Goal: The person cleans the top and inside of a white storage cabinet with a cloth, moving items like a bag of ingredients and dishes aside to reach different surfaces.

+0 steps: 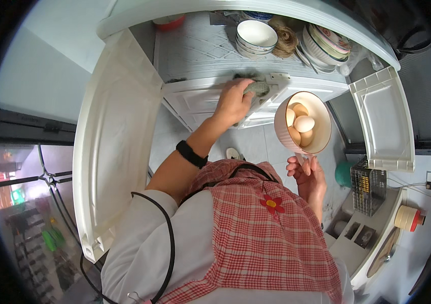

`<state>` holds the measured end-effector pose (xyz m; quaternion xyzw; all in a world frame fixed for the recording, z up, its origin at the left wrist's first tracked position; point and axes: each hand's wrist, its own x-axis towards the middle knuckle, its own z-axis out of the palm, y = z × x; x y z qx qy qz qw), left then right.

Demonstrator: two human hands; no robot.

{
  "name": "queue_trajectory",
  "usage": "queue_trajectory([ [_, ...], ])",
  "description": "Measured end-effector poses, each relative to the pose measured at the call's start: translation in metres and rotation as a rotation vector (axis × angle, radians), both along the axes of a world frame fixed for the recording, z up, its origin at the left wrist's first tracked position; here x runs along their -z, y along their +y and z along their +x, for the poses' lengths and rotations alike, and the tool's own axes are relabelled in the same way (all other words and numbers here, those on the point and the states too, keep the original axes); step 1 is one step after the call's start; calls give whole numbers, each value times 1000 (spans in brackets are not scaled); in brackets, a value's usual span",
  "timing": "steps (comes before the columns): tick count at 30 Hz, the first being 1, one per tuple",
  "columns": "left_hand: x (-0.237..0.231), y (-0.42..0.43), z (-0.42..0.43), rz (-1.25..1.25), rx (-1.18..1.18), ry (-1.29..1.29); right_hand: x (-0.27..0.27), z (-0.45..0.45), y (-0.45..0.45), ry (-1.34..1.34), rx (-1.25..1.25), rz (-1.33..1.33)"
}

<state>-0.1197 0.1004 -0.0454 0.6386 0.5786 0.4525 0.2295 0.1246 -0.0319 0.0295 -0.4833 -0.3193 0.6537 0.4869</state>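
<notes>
My left hand (234,99) grips a grey-green cloth or scouring pad (258,88) at the front edge of the cabinet shelf (200,57), beside dark smudges. The fingers of my right hand (308,173) close on the handle of a ribbed ceramic bowl (283,131), held out over the floor in front of the cabinet. Several brown and pale eggs (304,124) lie in it. On the shelf, a stack of white bowls (256,35) stands beside a coil of twine (284,40).
Open cabinet doors flank me at left (120,144) and right (384,121). Stacked bowls and plates (327,45) stand at the shelf's right, a red-rimmed container (169,22) at its left. A black wire basket (369,188) stands on a low white unit at right.
</notes>
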Motion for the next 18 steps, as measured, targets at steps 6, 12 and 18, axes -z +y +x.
queue_trajectory([
  [6,-13,-14,-38,46,-548,-96,-3,-5,-6,-61,-5,13],
  [12,-4,-11,-79,46,-744,633,-2,-1,-11,-22,46,-17],
  [18,4,-4,-75,-401,-439,1066,-2,6,-20,-5,95,1],
])
